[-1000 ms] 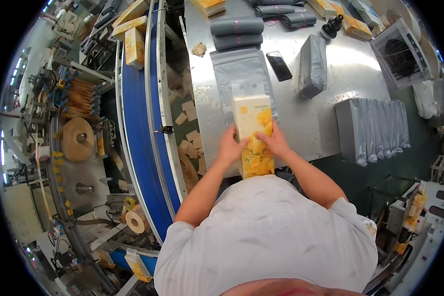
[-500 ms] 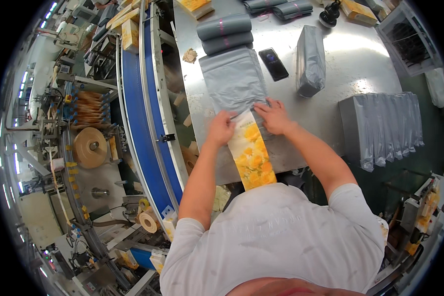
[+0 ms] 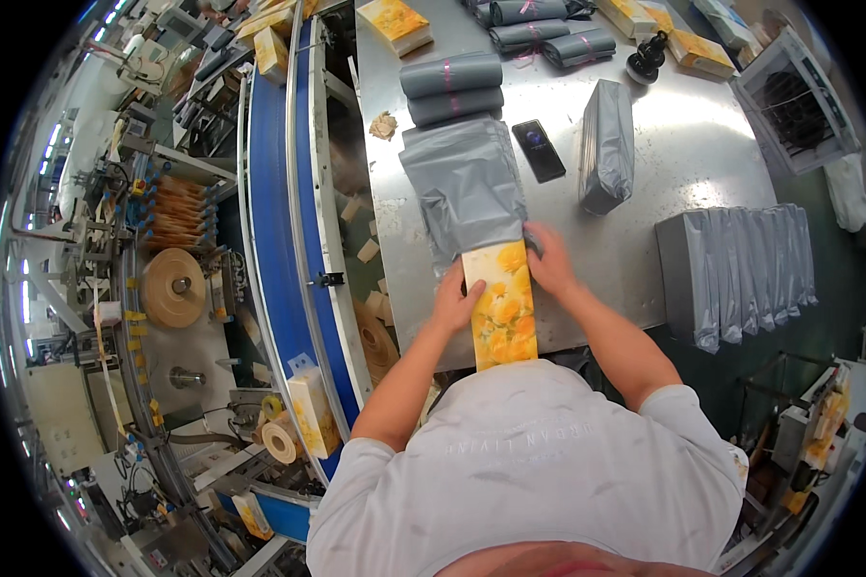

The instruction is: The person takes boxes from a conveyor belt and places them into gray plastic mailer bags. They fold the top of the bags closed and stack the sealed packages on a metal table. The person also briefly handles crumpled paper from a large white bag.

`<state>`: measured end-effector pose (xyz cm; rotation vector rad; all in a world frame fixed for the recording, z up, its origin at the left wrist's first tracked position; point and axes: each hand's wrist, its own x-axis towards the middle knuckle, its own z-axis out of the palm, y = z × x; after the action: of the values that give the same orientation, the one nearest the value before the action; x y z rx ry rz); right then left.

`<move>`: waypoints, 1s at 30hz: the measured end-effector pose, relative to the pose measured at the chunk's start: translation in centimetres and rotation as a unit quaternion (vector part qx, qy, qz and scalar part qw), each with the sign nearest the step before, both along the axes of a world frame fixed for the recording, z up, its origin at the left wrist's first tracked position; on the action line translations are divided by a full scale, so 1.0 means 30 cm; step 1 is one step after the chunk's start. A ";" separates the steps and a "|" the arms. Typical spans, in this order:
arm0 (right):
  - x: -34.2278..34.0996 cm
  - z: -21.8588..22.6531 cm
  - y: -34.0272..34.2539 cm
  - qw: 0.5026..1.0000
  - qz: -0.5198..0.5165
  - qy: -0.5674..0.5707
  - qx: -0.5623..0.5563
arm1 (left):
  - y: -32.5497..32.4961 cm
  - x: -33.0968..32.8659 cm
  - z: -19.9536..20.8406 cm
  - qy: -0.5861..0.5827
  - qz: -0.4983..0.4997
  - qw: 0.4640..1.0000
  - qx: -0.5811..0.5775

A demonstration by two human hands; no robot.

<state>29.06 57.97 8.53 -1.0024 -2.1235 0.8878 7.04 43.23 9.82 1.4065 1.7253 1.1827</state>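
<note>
A long white-and-yellow flower-printed box lies lengthwise before me, its near end against my shirt. Its far end is inside the mouth of a grey plastic bag, on top of a flat stack of such bags. My left hand grips the box's left side, thumb over the top. On the opposite side my slightly blurred right hand holds the box beside the bag's mouth, fingertips touching the bag edge.
Rolled grey bags, a phone and a filled grey bag lie on the metal table. A row of filled bags stands at right. Along the left runs a blue conveyor carrying a flower-printed box.
The bag's mouth has opened over the box's far end. Both hands have moved from the bag edge nearer to me, onto the box's sides. A box has come into view on the conveyor.
</note>
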 end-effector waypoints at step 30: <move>0.105 0.121 -0.281 0.896 0.083 -0.369 -0.234 | -0.333 -0.213 -0.082 -0.086 -0.059 0.952 -0.289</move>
<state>32.21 49.53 12.17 -1.6176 -2.7133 1.2913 0.66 33.23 7.37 0.9969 1.6544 0.6321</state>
